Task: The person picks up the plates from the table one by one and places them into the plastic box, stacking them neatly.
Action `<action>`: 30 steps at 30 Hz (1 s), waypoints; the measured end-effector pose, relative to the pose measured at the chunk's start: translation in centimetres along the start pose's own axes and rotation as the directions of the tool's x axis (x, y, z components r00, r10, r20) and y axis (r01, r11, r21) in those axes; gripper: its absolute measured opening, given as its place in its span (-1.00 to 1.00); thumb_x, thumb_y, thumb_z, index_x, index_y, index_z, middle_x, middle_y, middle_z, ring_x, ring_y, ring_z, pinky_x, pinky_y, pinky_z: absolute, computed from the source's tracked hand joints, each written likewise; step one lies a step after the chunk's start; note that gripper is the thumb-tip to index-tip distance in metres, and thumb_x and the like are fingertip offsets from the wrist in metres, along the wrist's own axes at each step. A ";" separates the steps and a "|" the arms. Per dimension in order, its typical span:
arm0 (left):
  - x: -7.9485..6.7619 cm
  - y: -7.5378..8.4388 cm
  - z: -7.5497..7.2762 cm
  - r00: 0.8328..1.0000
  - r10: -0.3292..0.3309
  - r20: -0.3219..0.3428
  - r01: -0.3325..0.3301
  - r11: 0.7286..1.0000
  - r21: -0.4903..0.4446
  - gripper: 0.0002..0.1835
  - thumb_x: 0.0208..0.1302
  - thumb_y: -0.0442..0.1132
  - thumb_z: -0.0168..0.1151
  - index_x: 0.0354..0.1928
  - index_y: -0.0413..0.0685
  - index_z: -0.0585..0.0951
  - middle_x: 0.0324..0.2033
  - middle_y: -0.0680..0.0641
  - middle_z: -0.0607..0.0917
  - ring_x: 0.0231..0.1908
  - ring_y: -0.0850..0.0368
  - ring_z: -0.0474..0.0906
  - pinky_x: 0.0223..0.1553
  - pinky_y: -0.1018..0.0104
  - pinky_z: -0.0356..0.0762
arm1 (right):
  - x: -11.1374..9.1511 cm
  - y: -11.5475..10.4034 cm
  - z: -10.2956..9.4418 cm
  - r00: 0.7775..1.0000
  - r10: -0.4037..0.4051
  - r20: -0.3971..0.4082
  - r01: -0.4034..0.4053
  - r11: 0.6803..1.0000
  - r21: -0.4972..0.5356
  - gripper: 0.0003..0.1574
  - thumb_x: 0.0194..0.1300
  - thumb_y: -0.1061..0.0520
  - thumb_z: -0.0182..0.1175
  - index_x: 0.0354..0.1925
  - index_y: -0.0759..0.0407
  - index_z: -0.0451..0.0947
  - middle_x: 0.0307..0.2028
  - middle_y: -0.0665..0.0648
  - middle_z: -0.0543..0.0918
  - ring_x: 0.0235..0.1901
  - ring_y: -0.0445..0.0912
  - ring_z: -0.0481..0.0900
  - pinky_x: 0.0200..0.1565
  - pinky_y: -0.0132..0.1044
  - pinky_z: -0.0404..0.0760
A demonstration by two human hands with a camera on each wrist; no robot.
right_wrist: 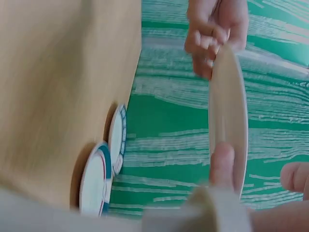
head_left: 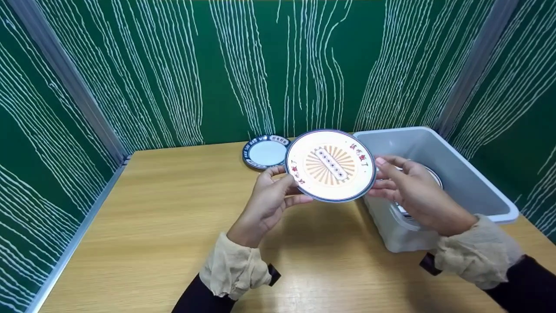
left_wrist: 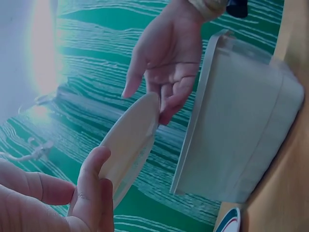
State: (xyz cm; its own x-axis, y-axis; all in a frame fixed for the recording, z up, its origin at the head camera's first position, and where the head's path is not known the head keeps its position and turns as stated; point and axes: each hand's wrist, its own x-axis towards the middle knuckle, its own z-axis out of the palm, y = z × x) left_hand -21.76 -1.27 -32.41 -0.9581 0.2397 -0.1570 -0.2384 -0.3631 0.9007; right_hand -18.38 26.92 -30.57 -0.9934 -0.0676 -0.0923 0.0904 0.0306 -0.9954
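Observation:
A round white plate [head_left: 331,165] with a dark blue rim, orange rays and red characters is held up, tilted, over the table. My left hand [head_left: 271,200] pinches its left edge, the thumb at the rim and fingers behind. On the other side, my right hand [head_left: 419,191] touches the plate with fairly straight fingers. Its thumb [right_wrist: 294,176] stands away from the plate in the right wrist view. Behind the held plate, a blue-patterned plate [head_left: 266,152] lies on the table. The right wrist view shows another plate [right_wrist: 94,186] beside it, with a teal and red border.
A grey plastic bin [head_left: 469,187] stands on the right of the wooden table [head_left: 173,217], partly behind my right hand. Plate rims [head_left: 435,177] show inside it. Green panels [head_left: 278,65] with white wavy lines enclose the back and sides.

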 end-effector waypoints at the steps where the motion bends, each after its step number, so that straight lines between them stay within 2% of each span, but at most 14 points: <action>1: 0.0 -0.1 0.1 1.000 -0.002 0.001 0.002 1.000 -0.010 -0.54 0.44 -0.40 0.19 0.29 -0.14 0.31 -0.06 -0.27 0.71 -0.17 -0.09 0.71 -0.16 0.10 0.78 | 0.0 0.0 0.3 1.000 0.009 0.001 -0.009 0.999 0.045 -0.04 0.51 -0.16 0.15 0.54 0.25 -0.04 0.13 0.27 0.49 -0.06 -0.06 0.71 0.05 -0.23 0.72; 3: -0.1 -0.4 0.3 1.000 -0.006 0.010 0.006 1.000 -0.029 -0.54 0.44 -0.41 0.18 0.29 -0.13 0.30 -0.07 -0.28 0.71 -0.18 -0.08 0.71 -0.16 0.10 0.78 | 0.0 0.0 0.7 1.000 0.015 0.003 -0.015 0.994 0.106 -0.10 0.54 -0.03 0.15 0.54 0.28 -0.07 0.10 0.24 0.52 -0.10 -0.07 0.72 -0.01 -0.25 0.74; 8: 0.1 -1.1 0.7 0.999 -0.023 0.044 0.025 0.998 -0.050 -0.51 0.39 -0.44 0.22 0.27 -0.12 0.30 -0.06 -0.29 0.69 -0.17 -0.09 0.71 -0.14 0.10 0.78 | 0.3 0.3 0.9 1.000 0.005 -0.025 -0.001 0.991 0.137 -0.30 0.58 0.27 -0.04 0.52 0.34 -0.06 0.09 0.18 0.58 -0.11 -0.10 0.71 -0.09 -0.30 0.75; 11: 0.6 -1.3 0.5 0.998 -0.032 0.058 0.035 0.999 -0.041 -0.54 0.37 -0.45 0.24 0.23 -0.16 0.34 -0.05 -0.29 0.68 -0.16 -0.09 0.73 -0.11 0.11 0.77 | 0.4 0.4 0.4 0.998 0.013 -0.062 -0.005 0.992 0.124 -0.30 0.58 0.29 -0.06 0.54 0.30 -0.06 0.10 0.16 0.56 -0.11 -0.13 0.69 -0.11 -0.32 0.74; 13: 1.1 -1.3 0.1 0.999 -0.027 0.041 0.028 0.999 -0.019 -0.59 0.37 -0.45 0.24 0.19 -0.18 0.39 -0.05 -0.28 0.68 -0.18 -0.06 0.73 -0.09 0.12 0.77 | 0.3 0.3 -0.3 0.996 0.021 -0.082 -0.012 0.993 0.114 -0.28 0.59 0.26 -0.06 0.56 0.25 -0.07 0.11 0.16 0.52 -0.11 -0.13 0.67 -0.12 -0.33 0.72; 16: 2.5 -1.5 -1.0 0.999 0.012 -0.035 -0.010 0.999 0.040 -0.70 0.42 -0.43 0.20 0.14 -0.22 0.47 -0.07 -0.23 0.66 -0.22 0.00 0.69 -0.07 0.15 0.76 | 0.2 0.2 -1.4 0.994 0.023 -0.103 -0.011 0.993 0.119 -0.27 0.60 0.24 -0.07 0.58 0.19 -0.07 0.11 0.14 0.49 -0.11 -0.12 0.63 -0.15 -0.33 0.71; 18: 3.9 -1.9 -2.1 0.992 0.054 -0.113 -0.044 0.995 0.087 -0.74 0.43 -0.44 0.18 0.12 -0.26 0.51 -0.12 -0.19 0.62 -0.27 0.05 0.63 -0.07 0.18 0.76 | 0.2 0.2 -2.2 0.993 0.024 -0.119 -0.008 0.990 0.137 -0.27 0.61 0.22 -0.08 0.59 0.15 -0.07 0.12 0.13 0.47 -0.08 -0.12 0.61 -0.13 -0.31 0.71; 20: 5.4 -2.5 -3.3 0.977 0.096 -0.192 -0.072 0.989 0.130 -0.75 0.42 -0.46 0.16 0.10 -0.30 0.53 -0.17 -0.15 0.56 -0.32 0.10 0.57 -0.10 0.22 0.74 | 0.3 0.3 -3.0 0.990 0.029 -0.137 -0.007 0.988 0.152 -0.27 0.63 0.18 -0.10 0.61 0.09 -0.08 0.14 0.10 0.45 -0.05 -0.12 0.58 -0.10 -0.32 0.71; 23: 7.4 -3.3 -5.4 0.950 0.120 -0.289 -0.073 0.983 0.168 -0.74 0.38 -0.48 0.14 0.08 -0.33 0.51 -0.22 -0.11 0.51 -0.38 0.14 0.49 -0.21 0.29 0.72 | 0.2 0.5 -4.3 0.981 0.054 -0.185 -0.022 0.986 0.167 -0.27 0.65 0.09 -0.13 0.64 0.00 -0.10 0.16 0.06 0.44 -0.02 -0.15 0.58 -0.06 -0.34 0.71; 26: 8.9 -3.8 -7.2 0.931 0.119 -0.345 -0.056 0.981 0.188 -0.72 0.35 -0.48 0.15 0.08 -0.35 0.48 -0.23 -0.11 0.50 -0.45 0.19 0.44 -0.35 0.38 0.64 | 0.2 0.7 -5.6 0.967 0.090 -0.237 -0.045 0.981 0.189 -0.25 0.65 -0.01 -0.13 0.64 -0.08 -0.13 0.15 0.01 0.44 -0.01 -0.19 0.60 -0.04 -0.37 0.70; 30: 10.2 -3.9 -9.3 0.914 0.131 -0.384 -0.040 0.971 0.235 -0.66 0.37 -0.45 0.15 0.14 -0.40 0.43 -0.18 -0.12 0.49 -0.52 0.21 0.41 -0.47 0.42 0.55 | 0.6 0.7 -7.0 0.931 0.149 -0.332 -0.075 0.972 0.224 -0.21 0.63 -0.11 -0.11 0.65 -0.15 -0.13 0.09 -0.04 0.45 -0.01 -0.25 0.60 -0.02 -0.42 0.69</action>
State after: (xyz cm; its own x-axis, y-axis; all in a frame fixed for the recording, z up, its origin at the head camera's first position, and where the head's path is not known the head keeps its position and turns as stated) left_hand -32.14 -5.79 -41.25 -0.9678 -0.1745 -0.1812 -0.1557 -0.1505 0.9763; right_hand -19.40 33.90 -31.14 -0.9352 0.2729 -0.2257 0.1781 -0.1884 -0.9658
